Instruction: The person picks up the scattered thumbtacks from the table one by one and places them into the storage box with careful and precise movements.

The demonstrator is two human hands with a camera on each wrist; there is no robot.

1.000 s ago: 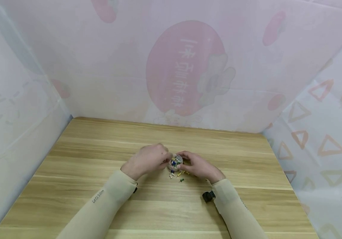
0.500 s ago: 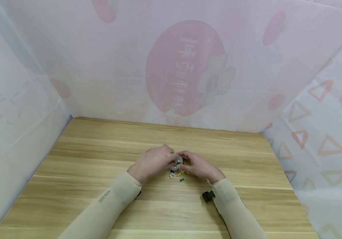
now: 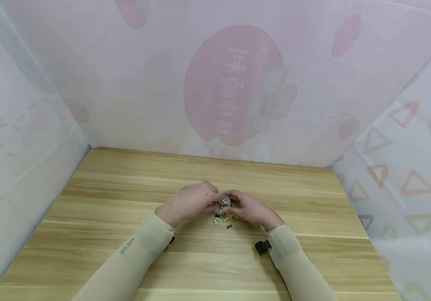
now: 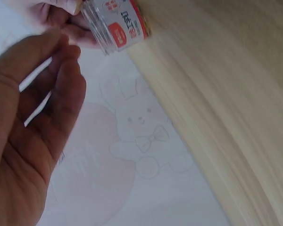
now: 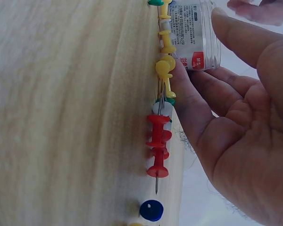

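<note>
A clear plastic jar of push pins with a printed label stands upright on the table, its mouth facing up. My right hand grips it from the right, thumb on the near side and fingers round the far side. In the right wrist view the right hand holds the jar low on its wall. My left hand is over the jar's mouth in the head view. In the left wrist view the left hand has thumb and fingertips together; any pin between them is hidden.
Loose push pins lie on the wooden table by the jar: red, yellow, blue, a green one and white ones. Printed cloth walls close off the back and sides.
My left hand moved right over the jar's mouth, covering part of the pins inside, then drew slightly back left. The right hand and jar have stayed still.
</note>
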